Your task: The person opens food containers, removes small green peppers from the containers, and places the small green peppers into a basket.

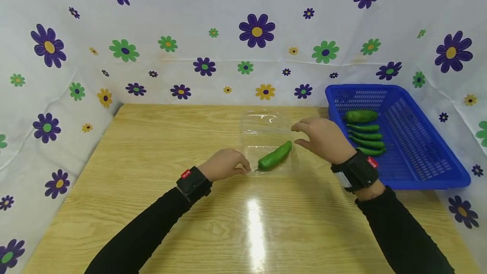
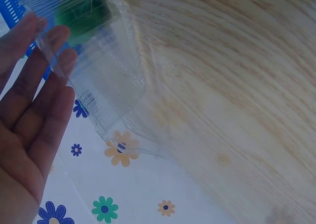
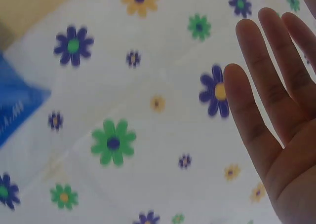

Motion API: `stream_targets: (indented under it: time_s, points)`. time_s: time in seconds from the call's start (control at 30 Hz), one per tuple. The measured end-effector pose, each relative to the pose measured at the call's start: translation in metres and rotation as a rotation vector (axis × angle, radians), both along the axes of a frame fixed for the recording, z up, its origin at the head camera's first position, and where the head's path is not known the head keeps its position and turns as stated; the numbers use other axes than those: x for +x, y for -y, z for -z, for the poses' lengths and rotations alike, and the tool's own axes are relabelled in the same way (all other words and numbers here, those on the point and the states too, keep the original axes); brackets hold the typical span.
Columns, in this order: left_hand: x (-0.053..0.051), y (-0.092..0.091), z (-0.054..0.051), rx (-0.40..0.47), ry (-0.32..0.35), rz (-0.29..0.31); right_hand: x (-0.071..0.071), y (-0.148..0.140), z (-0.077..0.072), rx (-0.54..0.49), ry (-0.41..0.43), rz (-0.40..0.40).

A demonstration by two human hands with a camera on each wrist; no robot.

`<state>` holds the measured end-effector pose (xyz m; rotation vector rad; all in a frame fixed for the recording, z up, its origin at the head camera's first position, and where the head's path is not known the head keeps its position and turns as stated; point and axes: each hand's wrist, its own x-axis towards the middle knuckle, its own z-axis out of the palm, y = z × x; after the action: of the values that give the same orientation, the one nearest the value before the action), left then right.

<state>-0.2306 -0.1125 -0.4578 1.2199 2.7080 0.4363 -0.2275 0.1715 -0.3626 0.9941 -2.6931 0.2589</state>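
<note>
A clear plastic clamshell box [image 1: 252, 154] stands with its lid raised at the middle of the table. One plump green pepper [image 1: 274, 157] lies slanted in it, stem toward the near left corner. My left hand [image 1: 224, 164] pinches the rim at that corner; in the left wrist view its thumb and fingertips meet at the clear wall [image 2: 106, 81]. Just off the box's right side hovers my right hand [image 1: 321, 138], fingers slightly bent, with nothing in them. The right wrist view shows the right hand's fingers [image 3: 256, 118] extended and apart.
A blue plastic basket [image 1: 422, 138] sits at the right end of the wooden table [image 1: 171, 223]. Inside are a thick green pepper [image 1: 361, 116] and several thin ones [image 1: 367, 135]. Flowered white cloth [image 1: 213, 12] hangs behind and along the sides.
</note>
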Motion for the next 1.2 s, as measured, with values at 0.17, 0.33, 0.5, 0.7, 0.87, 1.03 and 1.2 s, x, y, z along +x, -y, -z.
stream_targets:
  time_s: [0.17,0.33,0.5,0.7,0.87,1.03,1.2]
  points:
    - [-0.002,0.000,0.001,-0.001,0.012,0.006,-0.008,0.023,0.031,0.006,0.105,-0.042]
    - [-0.004,-0.001,0.001,0.017,0.017,0.016,-0.019,0.034,0.059,0.037,0.219,-0.083]
    - [-0.002,-0.001,-0.001,0.007,0.024,0.005,-0.026,0.040,0.076,0.105,0.279,-0.099]
    - [0.000,0.000,-0.004,0.006,0.045,-0.018,-0.030,0.045,0.087,0.125,0.326,-0.100]
    - [0.001,0.000,-0.005,0.006,0.037,-0.013,-0.030,0.046,0.095,0.111,0.366,-0.097]
    - [0.002,0.001,-0.007,-0.004,0.045,-0.024,-0.031,0.046,0.100,0.101,0.350,-0.136]
    - [0.002,0.000,-0.007,0.002,0.044,-0.022,-0.034,0.044,0.105,0.109,0.314,-0.156]
